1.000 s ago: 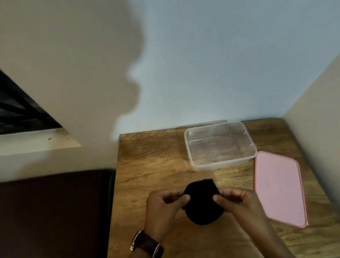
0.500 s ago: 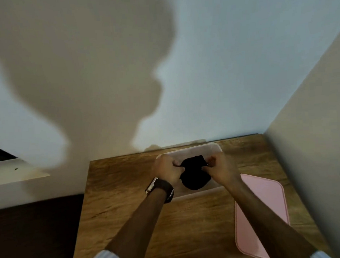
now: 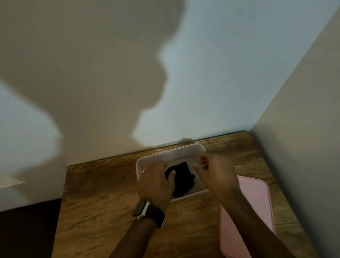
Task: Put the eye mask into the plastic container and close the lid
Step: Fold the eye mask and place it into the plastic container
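The black eye mask lies folded inside the clear plastic container at the back of the wooden table. My left hand, with a watch on its wrist, grips the mask's left edge, thumb on top of the cloth. My right hand is blurred over the container's right rim, a small gap away from the mask, with nothing visible in its loosely curled fingers. The pink lid lies flat on the table to the right of the container, partly under my right forearm.
The wooden table stands in a corner, with a wall right behind the container and a side wall close to the lid on the right. A dark surface sits lower on the left.
Both hands carried the mask from the table's front into the container and lowered it. The right hand has come off the mask and moved right; the left still holds it.
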